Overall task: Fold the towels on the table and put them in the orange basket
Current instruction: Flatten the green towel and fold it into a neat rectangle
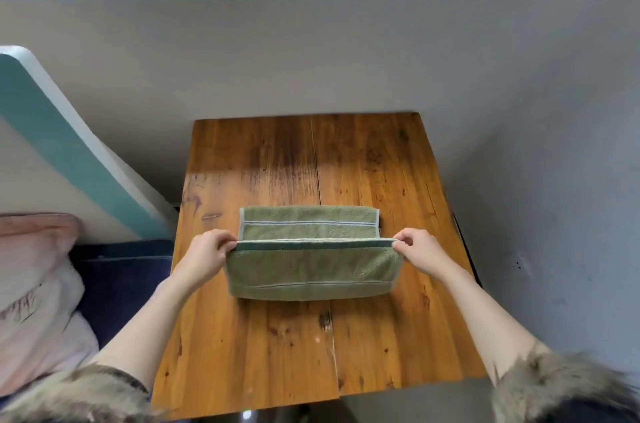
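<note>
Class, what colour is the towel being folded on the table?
The towel is olive green with thin pale stripes near its edges, seen in the head view.

The wooden table (277,346) has a plank top with a seam running near to far. A green towel (311,270), partly folded, lies on it near the centre.

Table (277,336) near edge cut by bottom frame. Fur-cuffed sleeves (86,395) blurred, cropped at lower corners. Towel (311,270) corners hidden under pinching fingers (225,242) — fingertips unseen. Pink cushion (31,249) cut off left.
</note>
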Available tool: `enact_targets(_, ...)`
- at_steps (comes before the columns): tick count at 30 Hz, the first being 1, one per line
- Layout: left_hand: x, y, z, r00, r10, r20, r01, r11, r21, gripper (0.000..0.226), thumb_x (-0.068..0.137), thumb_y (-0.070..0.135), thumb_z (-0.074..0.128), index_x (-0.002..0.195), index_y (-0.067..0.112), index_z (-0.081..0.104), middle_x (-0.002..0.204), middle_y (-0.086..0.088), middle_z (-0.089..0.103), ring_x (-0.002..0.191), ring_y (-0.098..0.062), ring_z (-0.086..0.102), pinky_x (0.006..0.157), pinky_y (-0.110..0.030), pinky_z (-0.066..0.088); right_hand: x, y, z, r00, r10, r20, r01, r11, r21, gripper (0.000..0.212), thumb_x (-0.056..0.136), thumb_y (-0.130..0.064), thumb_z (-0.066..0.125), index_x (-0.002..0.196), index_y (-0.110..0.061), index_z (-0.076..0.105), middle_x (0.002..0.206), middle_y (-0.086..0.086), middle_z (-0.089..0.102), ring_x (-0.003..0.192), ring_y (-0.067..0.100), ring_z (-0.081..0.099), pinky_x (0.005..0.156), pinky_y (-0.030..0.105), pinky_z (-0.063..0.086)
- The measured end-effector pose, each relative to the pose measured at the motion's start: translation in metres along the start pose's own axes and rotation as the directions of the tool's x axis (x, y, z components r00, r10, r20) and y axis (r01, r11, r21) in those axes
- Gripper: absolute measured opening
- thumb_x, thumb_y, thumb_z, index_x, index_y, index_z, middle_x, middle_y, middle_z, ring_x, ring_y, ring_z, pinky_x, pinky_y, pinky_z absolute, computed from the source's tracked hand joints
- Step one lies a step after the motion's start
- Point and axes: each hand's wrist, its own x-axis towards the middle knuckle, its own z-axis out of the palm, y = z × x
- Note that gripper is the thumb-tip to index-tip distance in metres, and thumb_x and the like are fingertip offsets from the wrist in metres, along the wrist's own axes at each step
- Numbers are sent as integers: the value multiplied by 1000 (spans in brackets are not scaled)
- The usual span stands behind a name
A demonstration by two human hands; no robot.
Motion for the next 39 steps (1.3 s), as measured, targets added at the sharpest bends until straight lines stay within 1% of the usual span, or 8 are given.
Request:
enact_targets(4,34,-1,7,990,21,-138,-22,1000,-4,22,95,11,49,108,8,66,104,-5,62,93,-12,51,83,-25,42,35,-5,5,996,-14,-86,25,992,122,11,91,-22,54,94,-16,63,94,-2,63,89,16,57,78,30,45)
enact_targets(11,86,-16,26,986,13,-169,-14,1000,1,21,95,12,49,107,6,65,104,-7,60,95,-14,49,86,-28,40,94,0,25,990,-28,-138,56,978,202,8,93,-21,53,93,-16,60,85,-9,57,81,8,52,69,24,39)
enact_targets(24,141,-43,62,979,-26,-201,29,1000,11,19,93,10,51,104,2,65,104,-16,62,100,-30,55,90,-33,38,150,10,61,970,57,-236,-16,985,173,14,96,-17,47,102,-12,58,105,1,57,100,15,48,85,27,36)
enact_targets(27,141,-46,72,965,-41,-261,38,999,-17,27,94,14,52,119,7,58,107,-17,55,99,-32,55,90,-39,40,150,16,74,912,121,-391,-41,977,209,23,94,-18,50,113,-7,56,114,8,54,101,19,51,85,24,35)
enact_targets(30,125,-41,90,924,84,-373,-6,979,204,42,94,19,50,134,9,44,121,-20,48,110,-34,46,89,-48,37,131,13,93,799,-60,-599,109,993,47,33,95,-20,46,124,-4,51,126,13,49,118,25,45,99,25,30)
enact_targets(34,94,-21,144,925,330,-190,-236,889,393,50,93,34,38,140,18,35,146,-14,35,136,-32,27,107,-54,23,104,-9,156,810,-498,-310,376,846,-377,46,96,-26,34,138,-10,40,148,8,36,141,22,24,116,46,13)
enact_targets(36,93,-18,167,939,332,-96,-256,855,451,52,93,40,33,143,24,31,152,-10,27,142,-31,17,111,-57,11,106,-13,180,827,-531,-184,397,783,-479,49,96,-34,31,142,-15,37,152,8,30,143,23,20,115,50,8)
enact_targets(39,107,-30,171,961,266,-71,-201,854,481,56,94,48,27,145,27,29,155,-7,21,143,-29,13,113,-54,4,123,2,178,870,-463,-170,313,784,-537,54,96,-41,28,146,-20,27,156,6,19,144,21,13,116,46,4)
